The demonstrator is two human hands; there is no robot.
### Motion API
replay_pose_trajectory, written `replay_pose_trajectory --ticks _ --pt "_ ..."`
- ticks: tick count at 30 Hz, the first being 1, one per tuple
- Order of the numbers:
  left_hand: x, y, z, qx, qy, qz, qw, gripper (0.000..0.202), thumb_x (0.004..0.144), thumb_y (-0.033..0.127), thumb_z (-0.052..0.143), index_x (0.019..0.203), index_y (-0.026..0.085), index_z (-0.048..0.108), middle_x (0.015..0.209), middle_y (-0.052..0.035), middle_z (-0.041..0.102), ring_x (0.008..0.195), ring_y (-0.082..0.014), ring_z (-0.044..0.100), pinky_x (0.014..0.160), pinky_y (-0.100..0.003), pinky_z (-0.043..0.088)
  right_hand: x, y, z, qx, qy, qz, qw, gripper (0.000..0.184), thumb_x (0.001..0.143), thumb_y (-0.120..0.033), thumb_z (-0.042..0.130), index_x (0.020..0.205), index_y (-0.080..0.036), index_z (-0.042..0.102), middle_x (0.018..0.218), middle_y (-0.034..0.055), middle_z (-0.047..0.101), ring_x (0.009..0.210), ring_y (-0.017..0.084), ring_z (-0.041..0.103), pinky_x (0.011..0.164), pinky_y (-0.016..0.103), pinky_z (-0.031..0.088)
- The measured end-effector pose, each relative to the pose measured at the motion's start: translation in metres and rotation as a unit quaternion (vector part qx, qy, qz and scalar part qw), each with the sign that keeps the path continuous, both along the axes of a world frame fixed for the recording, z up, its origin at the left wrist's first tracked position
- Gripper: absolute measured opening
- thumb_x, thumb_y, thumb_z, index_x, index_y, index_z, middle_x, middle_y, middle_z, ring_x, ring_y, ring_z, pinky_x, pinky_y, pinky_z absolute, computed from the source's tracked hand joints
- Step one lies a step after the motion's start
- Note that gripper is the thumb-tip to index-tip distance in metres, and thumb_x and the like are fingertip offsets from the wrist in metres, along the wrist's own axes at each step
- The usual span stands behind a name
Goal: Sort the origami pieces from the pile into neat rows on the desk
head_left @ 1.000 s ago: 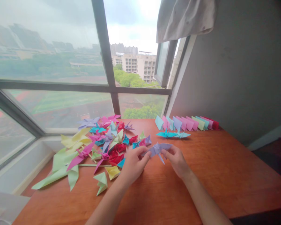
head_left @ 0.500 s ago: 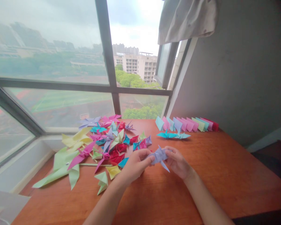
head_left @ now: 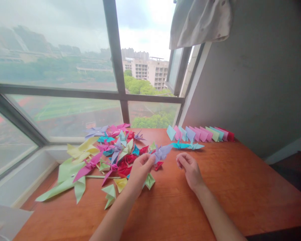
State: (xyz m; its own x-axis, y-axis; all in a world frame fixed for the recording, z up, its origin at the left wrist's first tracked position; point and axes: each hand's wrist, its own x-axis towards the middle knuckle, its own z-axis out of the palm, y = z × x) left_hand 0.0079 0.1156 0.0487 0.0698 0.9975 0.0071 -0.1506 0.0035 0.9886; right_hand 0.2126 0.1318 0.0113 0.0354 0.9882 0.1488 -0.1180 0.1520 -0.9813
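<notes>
A lavender paper crane (head_left: 162,152) is pinched between the thumb and fingers of my left hand (head_left: 143,169), held above the table. My right hand (head_left: 190,169) has come away from it and hovers to the right, fingers curled in, with nothing visible in them. Just beyond my right hand, two blue paper cranes (head_left: 180,145) stand side by side. A light green folded paper piece (head_left: 149,181) lies on the table beside my left wrist, and a small red folded piece (head_left: 159,165) sits just under the held crane.
A heap of colourful folded papers and cranes (head_left: 125,160) covers the table's left side, with green (head_left: 70,174) and yellow (head_left: 82,150) pinwheels at its edge. Several folded cards (head_left: 200,134) stand in a row at the back right. Windows (head_left: 65,113) border the wooden table (head_left: 240,187).
My right hand has let go of the lavender crane and drawn slightly right. My left hand has shifted a little left and up with the crane, uncovering the green and red pieces.
</notes>
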Motion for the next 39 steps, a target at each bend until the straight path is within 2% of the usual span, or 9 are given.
replay_pose_trajectory --ticks 4,7,10,14,20,25,30,34,39 --pt "0.005 -0.003 -0.001 0.041 0.075 0.007 0.996 0.029 0.083 0.043 0.064 0.071 0.016 0.062 0.063 0.0007 0.061 0.06 -0.0132 0.055 0.058 -0.023 0.04 -0.006 -0.006 0.0 0.048 -0.097 0.013 0.994 0.024 0.081 -0.043 0.068 0.089 -0.021 0.064 0.078 0.0017 0.062 0.068 0.015 0.056 0.06 0.025 0.045" --pt "0.008 -0.007 -0.002 0.079 0.16 -0.011 0.984 0.027 0.086 0.04 0.06 0.077 0.016 0.065 0.071 -0.002 0.066 0.067 -0.0164 0.059 0.063 -0.025 0.043 -0.009 -0.008 0.0 0.096 -0.183 0.025 0.978 0.022 0.083 -0.042 0.067 0.087 -0.02 0.066 0.077 0.0023 0.064 0.067 0.015 0.057 0.059 0.025 0.046" --pt "0.01 -0.009 -0.003 0.109 0.232 -0.028 0.966 0.028 0.09 0.039 0.055 0.077 0.016 0.066 0.072 -0.0022 0.066 0.068 -0.0167 0.059 0.061 -0.024 0.04 -0.009 -0.008 0.0 0.135 -0.25 -0.002 0.959 0.022 0.087 -0.039 0.06 0.08 -0.019 0.066 0.071 0.0013 0.064 0.062 0.014 0.055 0.056 0.024 0.044" --pt "0.01 -0.01 -0.005 0.127 0.252 -0.04 0.959 0.029 0.092 0.036 0.052 0.076 0.016 0.065 0.069 -0.0009 0.064 0.065 -0.0151 0.056 0.059 -0.023 0.038 -0.002 -0.003 -0.001 0.152 -0.296 -0.062 0.941 0.025 0.089 -0.038 0.057 0.078 -0.018 0.067 0.07 0.0014 0.065 0.061 0.014 0.056 0.057 0.024 0.044" --pt "0.011 -0.012 -0.006 0.122 0.252 -0.054 0.959 0.028 0.093 0.036 0.051 0.079 0.016 0.066 0.07 -0.0019 0.065 0.066 -0.0153 0.057 0.06 -0.023 0.039 0.046 0.013 0.005 0.092 -0.327 -0.275 0.899 0.035 0.086 -0.05 0.057 0.075 -0.018 0.066 0.069 0.0024 0.068 0.063 0.016 0.06 0.06 0.025 0.043" --pt "0.013 -0.016 -0.002 0.126 0.26 -0.066 0.955 0.028 0.092 0.034 0.051 0.076 0.016 0.064 0.068 -0.0006 0.063 0.063 -0.0142 0.054 0.059 -0.023 0.038 0.117 0.026 0.008 0.073 -0.461 -0.378 0.8 0.031 0.084 -0.046 0.057 0.08 -0.018 0.068 0.074 0.0049 0.071 0.067 0.019 0.063 0.063 0.026 0.041" --pt "0.015 -0.017 -0.001 0.134 0.273 -0.066 0.95 0.025 0.092 0.031 0.051 0.075 0.017 0.063 0.067 0.0002 0.061 0.063 -0.0136 0.053 0.058 -0.023 0.036 0.171 0.027 -0.004 -0.036 -0.598 -0.391 0.699 0.023 0.085 -0.039 0.054 0.083 -0.02 0.069 0.084 0.0057 0.073 0.068 0.02 0.061 0.053 0.027 0.031" --pt "0.015 -0.017 -0.003 0.135 0.279 -0.07 0.948 0.025 0.092 0.031 0.05 0.076 0.017 0.063 0.067 0.0004 0.061 0.063 -0.0137 0.053 0.058 -0.023 0.036 0.184 0.032 -0.017 -0.101 -0.636 -0.349 0.681 0.024 0.088 -0.037 0.051 0.084 -0.021 0.069 0.088 0.005 0.072 0.068 0.018 0.06 0.051 0.027 0.028" --pt "0.014 -0.016 -0.002 0.142 0.29 -0.067 0.944 0.025 0.091 0.03 0.05 0.073 0.017 0.062 0.065 0.0007 0.059 0.061 -0.0134 0.051 0.057 -0.023 0.035 0.176 0.046 -0.022 -0.128 -0.645 -0.325 0.68 0.028 0.09 -0.038 0.049 0.088 -0.02 0.07 0.091 0.0074 0.072 0.074 0.02 0.063 0.054 0.027 0.03"
